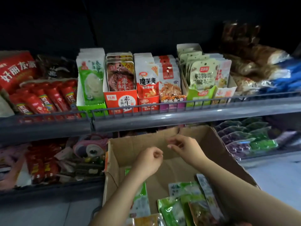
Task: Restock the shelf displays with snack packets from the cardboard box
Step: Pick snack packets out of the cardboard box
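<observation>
Both hands hover empty above the open brown cardboard box (pixel 164 144), fingers loosely curled and gripping nothing. The left hand (pixel 149 162) hangs over the box's bare middle; the right hand (pixel 182 146) is just beyond it and to its right, close to the far wall, the two hands near each other but apart.

Below the wrists, at the near end of the box, lie the glossy green and white plastic snack packets (pixel 180 198): flat, crinkled pouches heaped loosely and overlapping, about six showing, with one more green-edged packet (pixel 140 201) partly hidden under the left forearm.

Above and beyond the hands runs the grey metal shelf with a wire front rail (pixel 162 119). On it stand six open card display trays of upright pouches. The green-fronted tray of white and green pouches (pixel 90 82) is up and left of the left hand. The pale green tray (pixel 201 79) is straight above the right hand.
</observation>
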`<action>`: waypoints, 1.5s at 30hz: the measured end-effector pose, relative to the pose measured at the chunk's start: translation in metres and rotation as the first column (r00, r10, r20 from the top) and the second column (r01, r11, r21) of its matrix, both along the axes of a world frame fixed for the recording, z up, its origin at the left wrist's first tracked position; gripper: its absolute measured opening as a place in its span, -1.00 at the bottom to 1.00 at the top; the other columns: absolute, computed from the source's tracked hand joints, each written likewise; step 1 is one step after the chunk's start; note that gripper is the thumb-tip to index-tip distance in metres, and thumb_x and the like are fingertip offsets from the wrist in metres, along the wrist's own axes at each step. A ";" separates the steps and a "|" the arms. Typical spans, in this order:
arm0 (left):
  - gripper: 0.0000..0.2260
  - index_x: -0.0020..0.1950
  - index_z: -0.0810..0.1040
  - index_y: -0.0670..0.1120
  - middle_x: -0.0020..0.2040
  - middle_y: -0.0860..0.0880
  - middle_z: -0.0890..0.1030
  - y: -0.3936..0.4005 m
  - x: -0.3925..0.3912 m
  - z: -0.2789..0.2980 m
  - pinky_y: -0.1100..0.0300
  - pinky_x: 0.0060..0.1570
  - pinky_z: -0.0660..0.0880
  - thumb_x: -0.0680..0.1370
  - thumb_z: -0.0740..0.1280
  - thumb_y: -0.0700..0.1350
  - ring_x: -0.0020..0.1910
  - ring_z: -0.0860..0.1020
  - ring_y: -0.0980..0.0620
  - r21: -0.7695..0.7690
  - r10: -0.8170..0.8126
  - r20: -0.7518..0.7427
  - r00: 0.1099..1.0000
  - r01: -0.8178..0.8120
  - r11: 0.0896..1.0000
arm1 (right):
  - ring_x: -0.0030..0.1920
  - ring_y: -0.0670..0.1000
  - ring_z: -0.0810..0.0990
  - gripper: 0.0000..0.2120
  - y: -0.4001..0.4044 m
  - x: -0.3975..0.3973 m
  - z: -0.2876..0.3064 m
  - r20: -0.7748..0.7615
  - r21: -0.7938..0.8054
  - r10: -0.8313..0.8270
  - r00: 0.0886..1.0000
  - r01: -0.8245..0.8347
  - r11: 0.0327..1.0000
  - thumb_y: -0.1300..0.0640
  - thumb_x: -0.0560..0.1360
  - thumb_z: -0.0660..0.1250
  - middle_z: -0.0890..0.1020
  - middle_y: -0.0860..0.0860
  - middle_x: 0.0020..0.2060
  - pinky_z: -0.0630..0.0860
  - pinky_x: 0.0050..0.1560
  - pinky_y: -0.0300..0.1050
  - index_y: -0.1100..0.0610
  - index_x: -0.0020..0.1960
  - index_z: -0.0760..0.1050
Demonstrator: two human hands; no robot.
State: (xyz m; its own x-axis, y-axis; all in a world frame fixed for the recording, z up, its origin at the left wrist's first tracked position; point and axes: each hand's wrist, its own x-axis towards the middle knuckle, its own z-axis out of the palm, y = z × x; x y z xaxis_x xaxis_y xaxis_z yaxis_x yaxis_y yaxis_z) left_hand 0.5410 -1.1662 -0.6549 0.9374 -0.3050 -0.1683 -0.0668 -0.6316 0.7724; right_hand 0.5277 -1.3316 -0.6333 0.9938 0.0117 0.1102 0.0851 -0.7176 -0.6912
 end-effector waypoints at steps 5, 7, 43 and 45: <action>-0.82 0.11 0.60 -0.06 0.02 0.02 0.60 -0.015 -0.008 -0.035 0.26 -0.04 0.42 0.56 0.29 -0.08 0.05 0.56 0.04 0.186 -0.143 -0.195 0.970 0.179 0.966 | -0.05 -0.10 0.58 -0.79 -0.024 -0.013 -0.047 -0.238 -0.083 0.025 0.971 -0.046 0.995 0.13 0.48 0.39 0.67 -0.02 -0.02 0.39 -0.03 -0.35 0.06 0.12 0.61; -0.80 0.14 0.60 -0.06 0.09 0.00 0.61 -0.018 -0.012 -0.049 0.28 -0.05 0.39 0.56 0.29 -0.07 0.07 0.55 0.04 0.230 -0.173 -0.279 0.945 0.240 0.943 | 0.03 -0.04 0.59 -0.79 -0.029 -0.012 -0.064 -0.336 -0.127 0.063 0.940 -0.112 0.986 0.17 0.48 0.37 0.65 0.00 0.02 0.43 0.05 -0.27 0.09 0.11 0.61; -0.87 -0.19 0.56 -0.04 -0.29 0.00 0.57 0.011 0.016 -0.023 0.24 -0.32 0.27 0.55 0.34 -0.08 -0.32 0.44 0.05 -0.095 0.177 -0.434 0.883 -0.241 0.966 | -0.05 0.00 0.60 -0.88 -0.047 0.011 -0.043 -0.562 0.196 0.129 0.817 -0.020 0.980 0.00 0.47 0.40 0.64 -0.06 -0.23 0.49 0.12 -0.05 0.01 -0.21 0.60; -0.89 -0.15 0.56 -0.05 -0.32 -0.01 0.56 0.015 0.016 -0.013 0.30 -0.47 0.26 0.56 0.33 -0.08 -0.44 0.41 0.08 -0.155 0.219 -0.456 0.862 -0.320 0.935 | -0.10 0.01 0.60 -0.85 -0.050 0.011 -0.030 -0.559 0.187 0.087 0.825 0.023 0.982 -0.04 0.47 0.40 0.65 -0.02 -0.23 0.51 -0.01 -0.07 0.02 -0.21 0.59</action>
State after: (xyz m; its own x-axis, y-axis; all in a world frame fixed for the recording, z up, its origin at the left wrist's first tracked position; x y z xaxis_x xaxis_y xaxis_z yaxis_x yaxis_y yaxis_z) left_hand 0.5572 -1.1508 -0.6675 0.8399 -0.1265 -0.5278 0.4476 -0.3886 0.8054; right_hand 0.5392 -1.3820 -0.6637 0.8822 0.0794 -0.4642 -0.3370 -0.5820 -0.7400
